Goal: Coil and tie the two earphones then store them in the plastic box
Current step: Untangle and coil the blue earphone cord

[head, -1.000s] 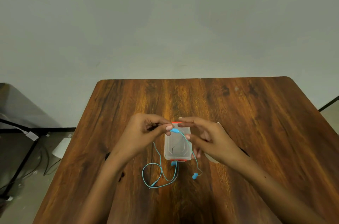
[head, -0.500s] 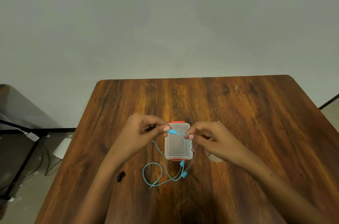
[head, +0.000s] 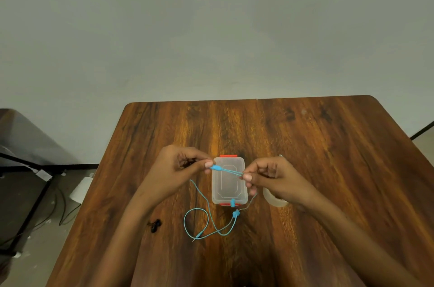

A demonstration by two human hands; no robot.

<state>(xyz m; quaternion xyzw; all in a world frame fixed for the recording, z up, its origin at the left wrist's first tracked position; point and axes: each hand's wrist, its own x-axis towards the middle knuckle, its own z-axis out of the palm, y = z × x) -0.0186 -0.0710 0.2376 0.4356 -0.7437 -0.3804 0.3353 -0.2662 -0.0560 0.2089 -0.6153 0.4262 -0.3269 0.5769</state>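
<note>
A blue earphone cable [head: 208, 211] stretches between my two hands above a clear plastic box [head: 229, 181] with red clips and its lid on. My left hand [head: 178, 169] pinches the cable at its blue splitter piece. My right hand [head: 272, 178] pinches the two thin strands a short way to the right. The rest of the cable hangs down and loops on the wooden table [head: 305, 145] in front of the box, with both blue earbuds [head: 235, 213] near the box's front edge. A small black earphone [head: 155, 225] lies by my left forearm.
A roll of clear tape [head: 273, 198] lies just right of the box, partly under my right hand. The table's left edge drops to a floor with cables and a black frame [head: 30, 192]. A plain wall stands behind the table.
My right hand has drawn away to the right, pulling the two strands taut from the splitter. The earbuds have slid up toward the box's front edge.
</note>
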